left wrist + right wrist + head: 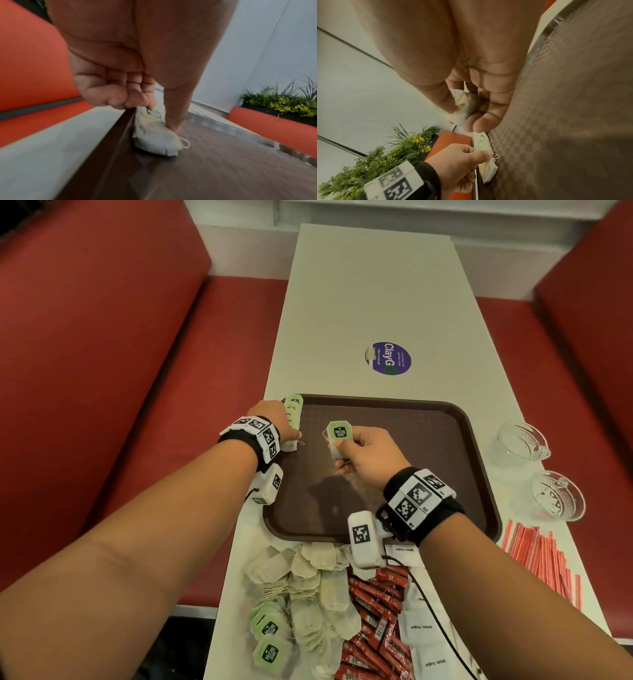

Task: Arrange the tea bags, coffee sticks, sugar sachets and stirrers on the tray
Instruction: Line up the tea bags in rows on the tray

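Note:
A brown tray [411, 446] lies on the white table. A short row of green-tagged tea bags [294, 414] stands against the tray's left wall. My left hand [293, 436] pinches the nearest bag [154, 138] of that row between thumb and curled fingers [128, 100]. My right hand [346, 451] hovers over the tray's left half and pinches a single tea bag [339, 436], green tag upward, string dangling. The right wrist view shows this bag [465, 104] between thumb and fingers. Loose tea bags [308, 587], red coffee sticks [376, 621], white sugar sachets [421, 628] and striped stirrers [541, 559] lie on the table near me.
Two glass cups [520, 443] [555, 496] stand right of the tray. A round purple sticker [387, 358] marks the table beyond it. Red benches [102, 371] flank the table on both sides. A planter with greenery [283, 105] sits in the background.

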